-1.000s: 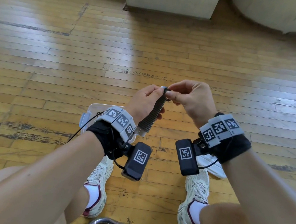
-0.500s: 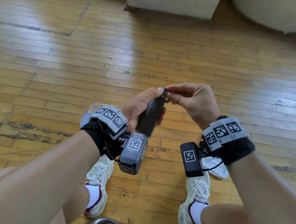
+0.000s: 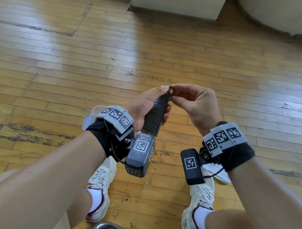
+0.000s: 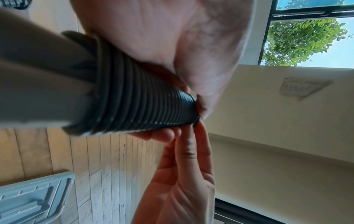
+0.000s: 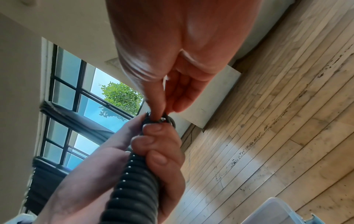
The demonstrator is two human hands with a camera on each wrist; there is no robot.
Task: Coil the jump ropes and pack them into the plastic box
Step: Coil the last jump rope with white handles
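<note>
**Securing the rope end at the top of the wound coil**

The left hand (image 3: 148, 107) wraps its fingers round the jump rope (image 3: 156, 114), whose dark cord is wound in tight turns along the handles, and holds the bundle upright between the knees. Just above that grasp, at the top of the coil, the right hand (image 3: 194, 104) pinches the loose cord end (image 5: 168, 119) between thumb and forefinger; the right wrist view shows the fingertips (image 5: 158, 115) pressing on a small loop of cord that touches the last turn. The pale handle butt (image 4: 38, 84) projects below the left palm. The plastic box (image 3: 91, 117) lies on the floor beneath the left wrist, largely hidden by it; its lid (image 3: 216, 170) lies under the right wrist.

Judged from this, the coiling step is near its close. The next move probably calls for tucking the end under a turn while the left grasp keeps the winding tight, then lowering the bundle into the box. Slackening the hold could let turns spring loose.
</note>
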